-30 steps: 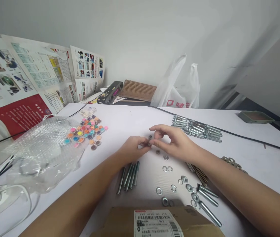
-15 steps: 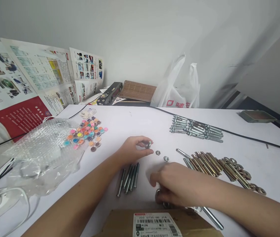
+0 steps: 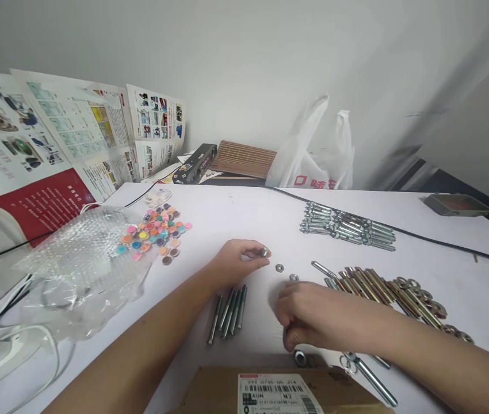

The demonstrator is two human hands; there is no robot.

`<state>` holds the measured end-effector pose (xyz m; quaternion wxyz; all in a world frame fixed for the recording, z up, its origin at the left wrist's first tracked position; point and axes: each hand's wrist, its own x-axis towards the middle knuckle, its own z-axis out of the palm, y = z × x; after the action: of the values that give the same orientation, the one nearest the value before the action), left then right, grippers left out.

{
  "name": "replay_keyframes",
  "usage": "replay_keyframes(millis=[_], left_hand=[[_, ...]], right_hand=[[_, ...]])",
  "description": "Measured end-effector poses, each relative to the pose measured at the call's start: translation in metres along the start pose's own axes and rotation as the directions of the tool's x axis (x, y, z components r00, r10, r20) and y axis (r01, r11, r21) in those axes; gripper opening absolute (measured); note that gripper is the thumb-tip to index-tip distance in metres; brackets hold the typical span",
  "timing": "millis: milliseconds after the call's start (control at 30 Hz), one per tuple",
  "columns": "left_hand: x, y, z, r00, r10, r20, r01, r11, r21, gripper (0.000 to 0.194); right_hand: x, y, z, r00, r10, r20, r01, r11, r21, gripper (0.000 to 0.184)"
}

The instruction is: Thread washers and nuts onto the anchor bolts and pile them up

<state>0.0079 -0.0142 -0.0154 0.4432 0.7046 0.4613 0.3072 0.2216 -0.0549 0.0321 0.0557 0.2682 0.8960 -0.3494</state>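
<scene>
My left hand (image 3: pixel 244 259) is closed in a pinch round a silver bolt (image 3: pixel 264 252); only its end shows past the fingertips. Two hex nuts lie to its right, one near nut (image 3: pixel 279 268) and another nut (image 3: pixel 294 277) beside my right hand. My right hand (image 3: pixel 302 313) is closed, fingers curled down at the table; what they grip, if anything, is hidden. Just below it sits a larger nut (image 3: pixel 300 357). Several long silver bolts (image 3: pixel 229 313) lie side by side under my left wrist. A thick bolt (image 3: pixel 374 379) and a ring (image 3: pixel 348 362) lie below my right forearm.
A cardboard box (image 3: pixel 218 391) stands at the front edge. Brass-coloured sleeves (image 3: pixel 369 284) and washers (image 3: pixel 436 309) lie right, silver anchor bolts (image 3: pixel 348 226) behind. Coloured discs (image 3: pixel 158 230) and bubble wrap (image 3: pixel 76 247) are left. A black cable (image 3: pixel 434 238) crosses the back.
My right hand has shifted slightly right and up, away from the larger nut, which now shows more fully. The bolt in my left hand has tilted flatter.
</scene>
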Motion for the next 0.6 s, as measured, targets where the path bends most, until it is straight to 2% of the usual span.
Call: replay_keyframes(millis=[100, 200, 267, 333, 400, 500, 600], left_hand=[[0.000, 0.001, -0.001, 1.000, -0.006, 0.009, 0.006, 1.000, -0.003, 0.022], [0.000, 0.002, -0.001, 1.000, -0.007, 0.021, 0.007, 1.000, -0.011, 0.022], [0.000, 0.002, -0.002, 0.999, 0.014, 0.036, -0.014, 1.000, -0.005, 0.021], [-0.001, 0.003, -0.003, 0.998, 0.043, 0.042, -0.043, 0.999, 0.015, 0.021], [-0.001, 0.004, -0.004, 0.997, 0.059, 0.042, -0.061, 0.997, 0.048, 0.022], [-0.001, 0.005, -0.004, 0.998, 0.056, 0.034, -0.058, 0.995, 0.080, 0.022], [-0.001, 0.004, -0.003, 0.998, 0.057, 0.026, -0.059, 0.995, 0.084, 0.021]], right_hand=[[0.001, 0.005, -0.003, 1.000, -0.014, -0.006, 0.014, 0.997, 0.071, 0.019], [0.009, 0.007, -0.012, 0.993, 0.065, -0.098, -0.034, 0.955, 0.294, 0.027], [0.019, 0.009, -0.020, 0.946, 0.210, -0.246, -0.070, 0.875, 0.478, 0.032], [0.030, 0.012, -0.024, 0.853, 0.355, -0.381, -0.071, 0.804, 0.590, 0.034], [0.039, 0.014, -0.026, 0.777, 0.434, -0.456, -0.063, 0.774, 0.630, 0.039], [0.047, 0.018, -0.024, 0.749, 0.468, -0.468, -0.058, 0.751, 0.658, 0.045], [0.047, 0.021, -0.022, 0.765, 0.458, -0.454, -0.053, 0.746, 0.663, 0.045]])
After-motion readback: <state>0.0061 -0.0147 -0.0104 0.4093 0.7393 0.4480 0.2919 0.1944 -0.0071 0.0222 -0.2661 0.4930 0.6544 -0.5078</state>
